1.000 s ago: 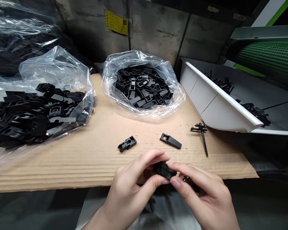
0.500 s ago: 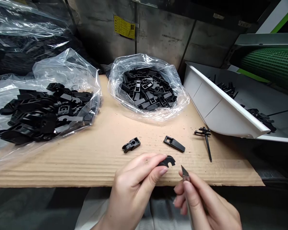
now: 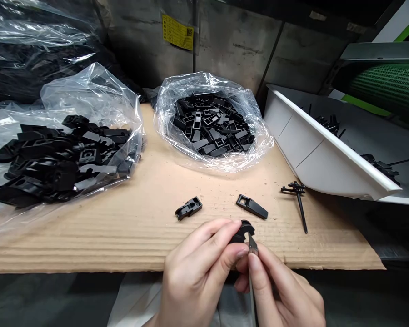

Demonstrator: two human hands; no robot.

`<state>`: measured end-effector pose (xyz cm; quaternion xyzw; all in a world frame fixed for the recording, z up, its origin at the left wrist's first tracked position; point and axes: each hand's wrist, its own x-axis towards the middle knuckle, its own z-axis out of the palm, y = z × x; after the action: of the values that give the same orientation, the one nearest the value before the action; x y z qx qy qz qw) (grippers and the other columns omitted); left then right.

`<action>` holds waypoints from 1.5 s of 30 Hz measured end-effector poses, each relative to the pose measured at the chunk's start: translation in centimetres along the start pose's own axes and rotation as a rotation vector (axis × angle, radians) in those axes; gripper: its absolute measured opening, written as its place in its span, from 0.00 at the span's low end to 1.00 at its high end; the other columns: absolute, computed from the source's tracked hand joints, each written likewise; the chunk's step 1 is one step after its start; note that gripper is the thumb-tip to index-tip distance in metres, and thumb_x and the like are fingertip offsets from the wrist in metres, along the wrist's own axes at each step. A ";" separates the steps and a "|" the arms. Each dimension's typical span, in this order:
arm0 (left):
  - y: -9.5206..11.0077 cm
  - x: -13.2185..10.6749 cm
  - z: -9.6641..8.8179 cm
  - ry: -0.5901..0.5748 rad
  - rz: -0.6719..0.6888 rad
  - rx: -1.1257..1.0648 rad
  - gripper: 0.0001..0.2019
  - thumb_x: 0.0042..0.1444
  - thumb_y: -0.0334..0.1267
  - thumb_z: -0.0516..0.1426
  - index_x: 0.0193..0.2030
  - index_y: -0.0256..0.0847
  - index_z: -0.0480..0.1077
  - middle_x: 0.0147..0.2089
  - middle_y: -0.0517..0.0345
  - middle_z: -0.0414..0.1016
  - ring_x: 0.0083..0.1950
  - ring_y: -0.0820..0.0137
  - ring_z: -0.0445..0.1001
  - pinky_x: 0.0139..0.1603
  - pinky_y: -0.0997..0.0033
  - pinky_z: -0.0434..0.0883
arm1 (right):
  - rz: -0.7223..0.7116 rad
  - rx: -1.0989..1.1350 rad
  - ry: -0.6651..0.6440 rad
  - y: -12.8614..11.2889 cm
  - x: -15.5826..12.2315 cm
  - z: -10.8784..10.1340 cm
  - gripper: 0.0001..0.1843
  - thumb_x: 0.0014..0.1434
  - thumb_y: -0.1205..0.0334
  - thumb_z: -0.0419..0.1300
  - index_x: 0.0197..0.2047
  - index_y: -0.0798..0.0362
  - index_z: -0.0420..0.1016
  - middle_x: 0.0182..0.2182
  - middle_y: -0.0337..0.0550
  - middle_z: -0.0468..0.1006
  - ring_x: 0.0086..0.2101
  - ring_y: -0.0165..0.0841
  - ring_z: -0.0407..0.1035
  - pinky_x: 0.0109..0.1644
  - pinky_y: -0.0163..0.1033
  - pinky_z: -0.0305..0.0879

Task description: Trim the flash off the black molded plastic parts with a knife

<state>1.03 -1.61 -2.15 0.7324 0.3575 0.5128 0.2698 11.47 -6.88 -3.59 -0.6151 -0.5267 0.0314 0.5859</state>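
My left hand (image 3: 197, 272) pinches a small black plastic part (image 3: 243, 230) with a hooked end, held just above the front edge of the cardboard sheet (image 3: 122, 227). My right hand (image 3: 279, 295) grips a thin metal blade (image 3: 252, 247) whose tip touches the hooked part. Both hands are closed. Two more loose black parts lie on the cardboard just beyond: a hooked clip (image 3: 189, 208) to the left and a flat tapered piece (image 3: 252, 206) to the right.
An open clear bag of flat black pieces (image 3: 213, 129) stands at the middle back. A second bag of hooked black parts (image 3: 61, 154) lies at the left. A tilted white tray (image 3: 313, 150) holds sprue pieces at the right. A black sprue (image 3: 298, 200) lies beside it.
A second ago both hands held the black part together. My right hand then drew away with the blade and has now brought its tip back against the part.
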 end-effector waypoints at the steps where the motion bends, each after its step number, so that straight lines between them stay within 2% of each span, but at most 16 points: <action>1: 0.0 0.0 0.0 0.000 -0.008 -0.003 0.13 0.55 0.29 0.57 0.47 0.43 0.71 0.45 0.59 0.73 0.41 0.73 0.74 0.42 0.83 0.71 | 0.003 -0.019 0.004 -0.1 0.0 0.0 0.19 0.52 0.76 0.57 0.44 0.47 0.73 0.20 0.31 0.76 0.18 0.22 0.69 0.27 0.27 0.64; 4: 0.0 0.0 0.2 0.000 -0.039 -0.019 0.13 0.54 0.29 0.57 0.46 0.43 0.71 0.45 0.60 0.73 0.41 0.73 0.74 0.40 0.86 0.71 | 0.009 -0.009 -0.027 0.0 0.1 0.1 0.18 0.52 0.76 0.56 0.44 0.48 0.72 0.19 0.31 0.75 0.19 0.22 0.69 0.28 0.27 0.64; 8: -0.2 0.1 0.1 0.030 0.024 -0.033 0.12 0.54 0.28 0.57 0.45 0.41 0.72 0.43 0.58 0.74 0.41 0.73 0.75 0.39 0.85 0.72 | 0.002 0.069 -0.145 0.1 0.7 -0.3 0.15 0.54 0.74 0.55 0.43 0.51 0.72 0.20 0.33 0.73 0.19 0.22 0.66 0.26 0.27 0.63; 13: 0.1 0.4 0.1 0.061 -0.006 0.009 0.10 0.54 0.33 0.57 0.43 0.42 0.74 0.40 0.55 0.77 0.39 0.66 0.77 0.38 0.73 0.75 | 0.117 0.112 -0.376 -0.1 1.8 -1.3 0.08 0.58 0.69 0.51 0.31 0.52 0.71 0.17 0.33 0.67 0.18 0.23 0.63 0.23 0.29 0.59; 16: 0.5 0.6 0.5 0.100 -0.047 0.017 0.10 0.54 0.39 0.57 0.41 0.42 0.75 0.36 0.54 0.78 0.37 0.63 0.77 0.35 0.69 0.76 | 0.137 0.129 -0.429 -0.2 2.1 -1.6 0.10 0.59 0.68 0.50 0.29 0.51 0.69 0.17 0.32 0.66 0.18 0.23 0.64 0.23 0.29 0.59; 18: 0.7 0.7 0.7 0.112 -0.055 0.019 0.10 0.54 0.41 0.56 0.40 0.42 0.76 0.35 0.55 0.79 0.37 0.63 0.77 0.35 0.69 0.76 | 0.129 0.140 -0.393 -0.3 1.9 -1.6 0.09 0.59 0.68 0.51 0.33 0.50 0.71 0.19 0.32 0.69 0.19 0.23 0.65 0.24 0.28 0.60; 21: 0.8 0.8 0.7 0.108 -0.065 0.031 0.10 0.54 0.42 0.56 0.40 0.43 0.76 0.35 0.55 0.79 0.37 0.63 0.78 0.36 0.69 0.76 | 0.073 0.111 -0.234 -0.2 1.3 -1.3 0.11 0.56 0.71 0.54 0.41 0.50 0.72 0.21 0.32 0.73 0.19 0.21 0.67 0.26 0.27 0.64; 24: 0.7 0.6 0.3 0.084 -0.069 0.044 0.10 0.54 0.40 0.56 0.40 0.43 0.76 0.36 0.55 0.79 0.37 0.63 0.77 0.36 0.70 0.76 | -0.013 0.036 -0.107 -0.1 0.8 -0.9 0.15 0.53 0.74 0.56 0.43 0.49 0.72 0.22 0.31 0.76 0.20 0.21 0.69 0.29 0.26 0.65; 27: 0.4 0.4 -0.1 0.036 -0.043 0.040 0.09 0.54 0.36 0.57 0.42 0.43 0.75 0.39 0.57 0.78 0.38 0.67 0.77 0.38 0.75 0.75 | -0.058 0.009 -0.117 0.1 0.8 -0.7 0.17 0.53 0.75 0.56 0.44 0.50 0.71 0.22 0.32 0.77 0.21 0.21 0.70 0.30 0.26 0.64; 32: -0.1 0.6 0.0 0.020 0.025 0.006 0.10 0.54 0.29 0.58 0.43 0.40 0.73 0.42 0.62 0.76 0.41 0.78 0.75 0.45 0.90 0.68 | -0.058 0.068 -0.236 0.1 1.4 -0.9 0.15 0.54 0.75 0.54 0.43 0.51 0.71 0.20 0.33 0.72 0.19 0.22 0.67 0.26 0.27 0.62; 37: 0.1 0.7 0.0 0.000 0.024 -0.012 0.09 0.55 0.29 0.57 0.43 0.40 0.72 0.39 0.64 0.76 0.40 0.80 0.74 0.44 0.94 0.66 | 0.095 0.161 -0.398 -0.2 2.1 -1.5 0.08 0.57 0.70 0.52 0.32 0.50 0.70 0.18 0.32 0.69 0.19 0.23 0.66 0.24 0.28 0.61; 40: 0.2 0.6 -0.2 0.000 0.022 -0.014 0.09 0.55 0.30 0.56 0.44 0.40 0.71 0.40 0.65 0.75 0.40 0.81 0.74 0.45 0.94 0.66 | 0.160 0.203 -0.342 -0.2 1.9 -1.6 0.08 0.57 0.69 0.53 0.34 0.49 0.72 0.20 0.32 0.71 0.20 0.23 0.68 0.26 0.28 0.63; 45: 0.1 0.4 -0.1 -0.002 0.022 0.000 0.11 0.54 0.30 0.58 0.45 0.39 0.71 0.43 0.64 0.74 0.43 0.80 0.73 0.49 0.94 0.63 | 0.150 0.186 -0.192 -0.4 0.9 -1.0 0.13 0.54 0.70 0.56 0.41 0.47 0.74 0.21 0.32 0.74 0.19 0.23 0.68 0.26 0.29 0.64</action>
<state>1.06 -1.31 -1.83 0.7368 0.3491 0.5151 0.2645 12.30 -7.03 -2.44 -0.5899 -0.5275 0.1824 0.5835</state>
